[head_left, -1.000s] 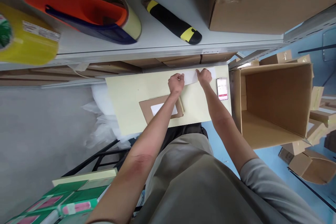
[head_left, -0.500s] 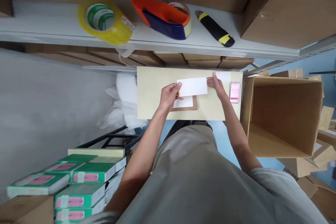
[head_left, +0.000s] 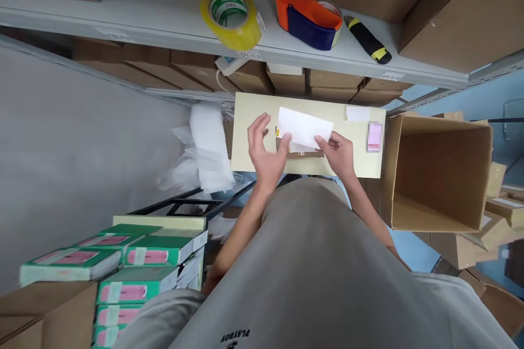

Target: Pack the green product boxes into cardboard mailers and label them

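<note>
A white paper label [head_left: 305,127] is held over a small brown cardboard parcel [head_left: 301,151] on a pale yellow tabletop [head_left: 254,120]. My right hand [head_left: 338,154] pinches the label's near right corner. My left hand [head_left: 266,147] is at the label's left edge, thumb under it and fingers spread upward. Most of the parcel is hidden by the label and my hands.
A phone [head_left: 375,137] and another white label [head_left: 357,113] lie at the table's right. An open cardboard box [head_left: 440,174] stands to the right. The shelf above holds a yellow tape roll [head_left: 231,22], an orange tape dispenser [head_left: 309,17] and a utility knife [head_left: 368,40]. Green boxes [head_left: 135,262] are stacked at lower left.
The label came off the far table edge and now sits tilted over the parcel. My hands drew back toward me. My left fingers have opened.
</note>
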`<action>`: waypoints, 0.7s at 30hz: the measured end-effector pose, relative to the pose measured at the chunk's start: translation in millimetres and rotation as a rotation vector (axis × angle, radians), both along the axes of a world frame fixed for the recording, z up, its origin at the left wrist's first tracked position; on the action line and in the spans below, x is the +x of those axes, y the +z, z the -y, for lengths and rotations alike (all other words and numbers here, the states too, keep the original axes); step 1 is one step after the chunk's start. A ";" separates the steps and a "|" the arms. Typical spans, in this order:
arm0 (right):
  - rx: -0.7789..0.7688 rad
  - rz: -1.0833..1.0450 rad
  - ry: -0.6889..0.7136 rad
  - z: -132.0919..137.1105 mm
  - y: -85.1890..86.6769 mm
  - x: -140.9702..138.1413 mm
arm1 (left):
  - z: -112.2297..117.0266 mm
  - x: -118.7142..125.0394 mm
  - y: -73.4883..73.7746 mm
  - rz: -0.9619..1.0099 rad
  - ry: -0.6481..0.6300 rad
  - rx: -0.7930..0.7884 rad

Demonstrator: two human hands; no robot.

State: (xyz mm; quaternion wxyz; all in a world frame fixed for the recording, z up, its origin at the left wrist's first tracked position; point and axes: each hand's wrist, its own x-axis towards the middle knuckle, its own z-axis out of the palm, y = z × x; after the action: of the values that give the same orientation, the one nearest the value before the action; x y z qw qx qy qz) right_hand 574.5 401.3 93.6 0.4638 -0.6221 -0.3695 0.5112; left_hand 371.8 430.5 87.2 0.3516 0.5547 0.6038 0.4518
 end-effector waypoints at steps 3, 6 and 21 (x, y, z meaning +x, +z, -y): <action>0.072 -0.013 0.030 0.7 20.2 -20.1 | 21.9 2.7 22.3 -0.109 -0.192 0.278; 0.117 -0.093 0.099 2.1 39.5 -34.3 | 26.5 1.7 34.0 -0.042 -0.312 0.388; 0.079 -0.185 0.217 14.8 69.4 -51.9 | 15.3 -33.8 38.3 0.237 -0.337 0.160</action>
State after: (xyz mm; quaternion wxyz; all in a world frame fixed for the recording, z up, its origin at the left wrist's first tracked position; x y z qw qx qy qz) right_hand 522.7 386.5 163.1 0.4620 -0.5099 -0.4103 0.5986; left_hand 338.0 415.2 125.4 0.4456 0.6168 0.4193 0.4952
